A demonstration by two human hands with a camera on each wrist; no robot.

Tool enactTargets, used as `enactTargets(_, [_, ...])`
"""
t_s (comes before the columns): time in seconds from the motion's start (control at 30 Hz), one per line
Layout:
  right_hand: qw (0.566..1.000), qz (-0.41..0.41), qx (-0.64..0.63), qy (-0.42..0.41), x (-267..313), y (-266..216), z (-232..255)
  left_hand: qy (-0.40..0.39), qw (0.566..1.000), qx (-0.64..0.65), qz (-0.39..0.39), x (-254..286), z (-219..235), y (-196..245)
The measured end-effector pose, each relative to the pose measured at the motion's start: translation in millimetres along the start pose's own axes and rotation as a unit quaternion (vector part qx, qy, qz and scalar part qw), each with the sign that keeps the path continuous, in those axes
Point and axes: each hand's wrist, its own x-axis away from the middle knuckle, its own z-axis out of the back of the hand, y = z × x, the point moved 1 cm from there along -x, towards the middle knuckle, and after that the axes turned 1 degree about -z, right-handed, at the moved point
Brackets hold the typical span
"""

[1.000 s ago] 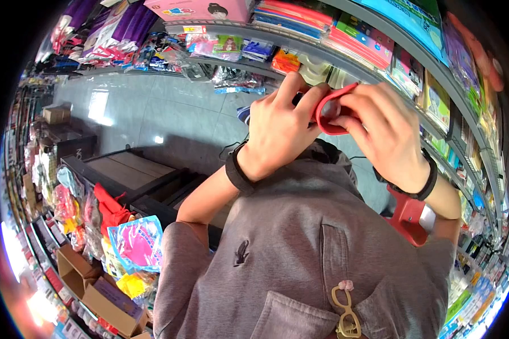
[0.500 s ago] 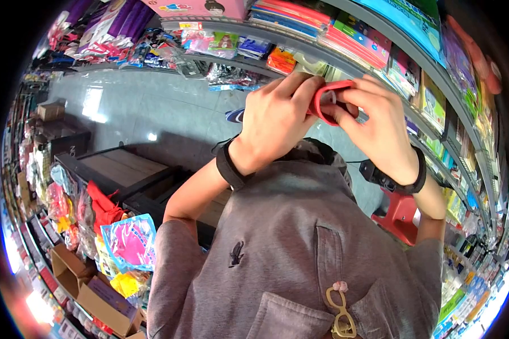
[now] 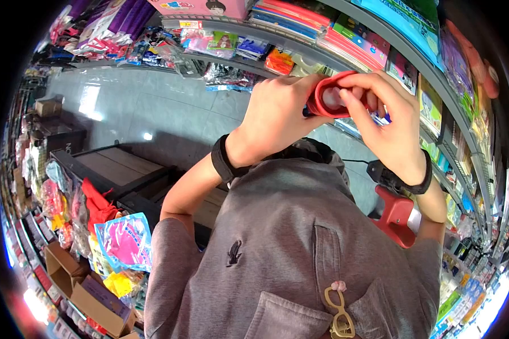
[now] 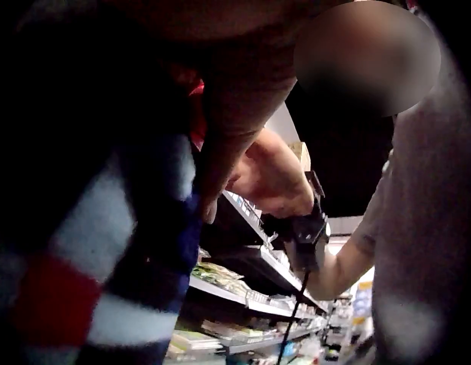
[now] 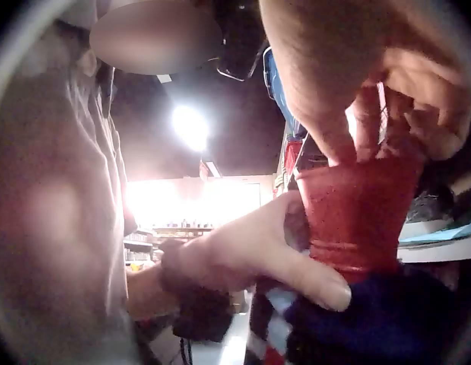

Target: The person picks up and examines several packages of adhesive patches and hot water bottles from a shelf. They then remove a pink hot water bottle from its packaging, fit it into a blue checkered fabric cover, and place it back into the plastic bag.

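Observation:
A knit item with a red cuff (image 3: pixel 329 100) is held up in front of the shelves by both hands. My left hand (image 3: pixel 306 93) grips the cuff's left edge, and my right hand (image 3: pixel 349 93) pinches its right edge with fingers curled over the rim. The right wrist view shows the red cuff (image 5: pixel 358 209) stretched open, with a blue, white and red striped part below it; the left thumb (image 5: pixel 296 266) presses its side. In the left wrist view the striped knit (image 4: pixel 106 251) fills the left side, with the right hand (image 4: pixel 269 179) behind it.
Shelves (image 3: pixel 379 51) full of packaged goods curve along the top and right. A red stool (image 3: pixel 395 217) stands by my right elbow. A dark wooden stand (image 3: pixel 119 169) is at the left, with hanging packets (image 3: pixel 124 240) and cardboard boxes (image 3: pixel 90 294) below it.
Both hands have lifted the red cuff a little higher and to the right. Its opening is pulled wider, and the right fingers curl further over its rim.

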Motion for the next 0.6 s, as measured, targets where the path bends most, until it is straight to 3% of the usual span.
enactTargets(0.13, [0.993, -0.005, 0.108, -0.044, 1.2, -4.2, 5.7, 0.034, 0.998, -0.037, -0.040, 0.8, -3.4, 5.1])
enactTargets(0.23, [0.994, 0.006, 0.092, -0.063, 3.0, 3.4, 2.2, 0.080, 0.991, -0.069, -0.079, 1.4, -8.9, 2.5])
enactTargets(0.43, [0.966, 0.202, 0.156, -0.038, 3.8, 13.1, 7.0, 0.084, 0.989, -0.082, -0.087, 1.5, -1.0, 2.0])
enactTargets(0.47, [0.948, 0.264, 0.173, -0.035, 1.2, 12.4, 7.7, 0.068, 0.992, -0.073, -0.083, 1.3, 0.3, 2.4])
enactTargets(0.57, [0.942, 0.299, 0.143, -0.051, -2.8, 10.9, 9.0, 0.021, 0.997, -0.051, -0.058, 1.8, 4.4, 2.9])
enactTargets(0.6, [0.957, 0.260, 0.124, -0.040, -1.8, 11.7, 7.6, 0.007, 0.998, -0.046, -0.044, 2.1, 5.0, 3.3])
